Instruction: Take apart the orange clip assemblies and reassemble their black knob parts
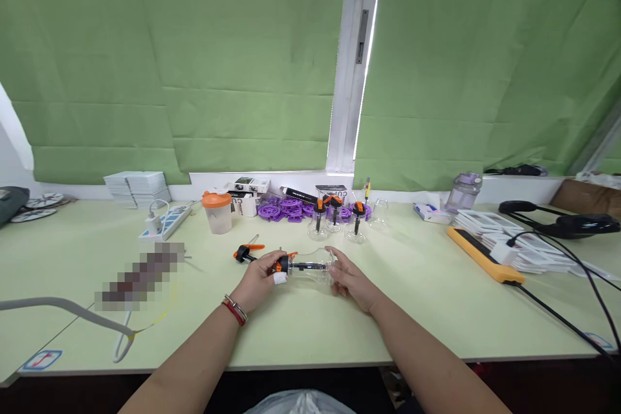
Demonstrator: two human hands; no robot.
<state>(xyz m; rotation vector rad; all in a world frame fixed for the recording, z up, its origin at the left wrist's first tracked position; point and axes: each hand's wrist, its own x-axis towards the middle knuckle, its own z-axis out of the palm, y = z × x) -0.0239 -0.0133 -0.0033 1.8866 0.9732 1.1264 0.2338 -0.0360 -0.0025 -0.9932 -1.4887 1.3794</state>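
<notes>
Between my hands a clear glass bottle [315, 266] lies sideways just above the table, a black tube running inside it. My left hand [264, 279] is closed around its black-and-orange cap [282, 264] at the neck; a white wrap covers one fingertip. My right hand [350, 278] grips the rounded base from the other end, fingers curled. Just beyond my left hand lies a loose black-and-orange pump top [242, 253]. Similar capped glass bottles [356, 230] stand farther back, with an uncapped clear glass [380, 213] beside them.
Purple plastic parts [291, 209] are heaped at the back, near small boxes [252, 185]. An orange-lidded cup [217, 212] and a white power strip [167, 223] stand left. On the right are a yellow-black power strip [485, 255], stacked white sheets [509, 233], headphones [557, 223] and a water bottle [463, 193].
</notes>
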